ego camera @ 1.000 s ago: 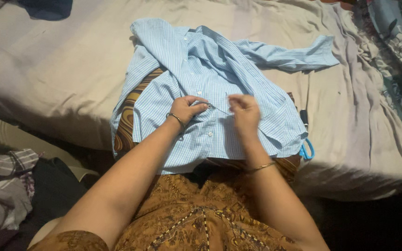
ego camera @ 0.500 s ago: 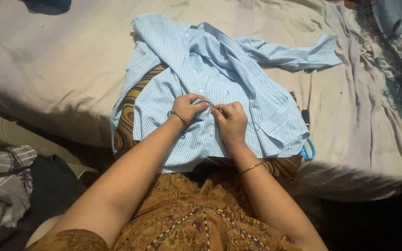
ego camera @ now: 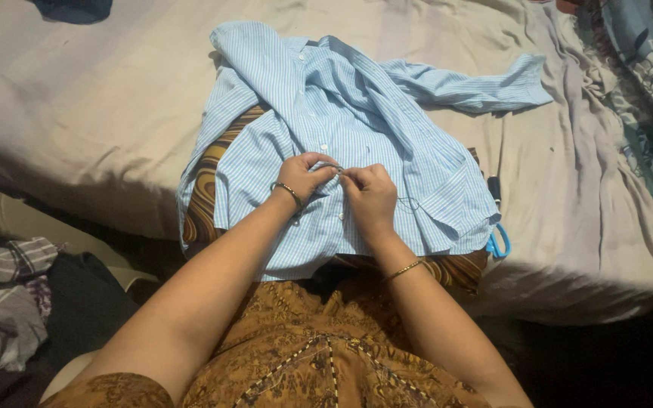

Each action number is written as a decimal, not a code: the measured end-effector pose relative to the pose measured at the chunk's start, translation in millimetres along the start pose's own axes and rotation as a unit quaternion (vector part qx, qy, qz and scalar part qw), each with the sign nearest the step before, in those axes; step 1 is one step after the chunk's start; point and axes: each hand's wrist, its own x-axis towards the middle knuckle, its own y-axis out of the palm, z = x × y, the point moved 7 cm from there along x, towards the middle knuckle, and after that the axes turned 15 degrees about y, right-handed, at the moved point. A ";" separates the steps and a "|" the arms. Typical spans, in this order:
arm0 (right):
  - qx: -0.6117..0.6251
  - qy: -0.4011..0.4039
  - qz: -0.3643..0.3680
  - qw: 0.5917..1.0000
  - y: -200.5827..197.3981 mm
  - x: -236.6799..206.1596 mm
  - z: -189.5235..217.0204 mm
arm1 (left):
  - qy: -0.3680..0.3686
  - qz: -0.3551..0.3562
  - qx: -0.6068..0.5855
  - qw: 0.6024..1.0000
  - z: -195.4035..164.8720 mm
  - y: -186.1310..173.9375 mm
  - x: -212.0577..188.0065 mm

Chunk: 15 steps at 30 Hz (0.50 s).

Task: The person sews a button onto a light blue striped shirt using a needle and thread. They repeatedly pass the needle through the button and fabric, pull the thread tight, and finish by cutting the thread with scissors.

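Head view: both hands (ego camera: 341,185) on striped shirt (ego camera: 357,121).

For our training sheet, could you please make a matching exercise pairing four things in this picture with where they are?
Things:
1. striped shirt
2. blue scissors
3. dark cloth
4. bangle

Places:
A. top left corner of the bed
B. right wrist
C. spread on the bed under both hands
D. by the shirt's right hem

Pairs: 1-C, 2-D, 3-A, 4-B
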 end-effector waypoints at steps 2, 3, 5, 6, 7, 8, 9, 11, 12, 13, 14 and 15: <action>-0.013 -0.004 -0.003 1.000 1.4 0.9 1.7 | 0.024 -0.003 0.008 1.000 -0.2 -0.2 1.4; -0.021 -0.006 -0.005 1.000 2.2 1.1 2.0 | 0.035 -0.004 0.011 0.999 0.1 0.5 0.8; -0.035 -0.017 -0.011 0.999 3.2 0.9 3.3 | 0.065 -0.008 0.042 0.997 -1.4 0.0 0.4; -0.040 -0.027 -0.016 0.999 3.4 0.6 4.1 | 0.080 -0.010 0.057 0.995 -2.7 0.0 0.5; -0.045 -0.036 -0.020 0.998 3.6 -0.3 4.8 | 0.075 -0.012 0.054 0.996 -1.4 0.5 -0.6; -0.045 -0.028 -0.020 0.998 3.8 -0.8 3.1 | 0.070 -0.015 0.051 0.996 -0.4 1.0 -1.6; -0.044 -0.021 -0.021 0.999 3.9 -0.9 1.7 | 0.066 -0.018 0.048 0.997 0.0 0.8 -1.7; -0.042 -0.016 -0.018 0.999 4.2 -0.6 0.0 | 0.072 -0.016 0.069 0.995 -1.4 0.7 -1.6; -0.041 -0.018 -0.015 0.999 4.1 -0.2 -0.5 | 0.075 -0.016 0.079 0.994 -2.0 0.5 -1.5; -0.041 -0.019 -0.012 0.999 4.0 0.0 -1.0 | 0.076 -0.015 0.080 0.994 -2.3 0.4 -1.4; -0.038 -0.016 -0.010 0.999 3.9 0.5 -1.9 | 0.078 -0.013 0.081 0.994 -2.2 0.4 -1.1; -0.035 -0.013 -0.009 0.999 4.2 1.1 -2.7 | 0.079 -0.011 0.083 0.993 -2.0 0.3 -1.0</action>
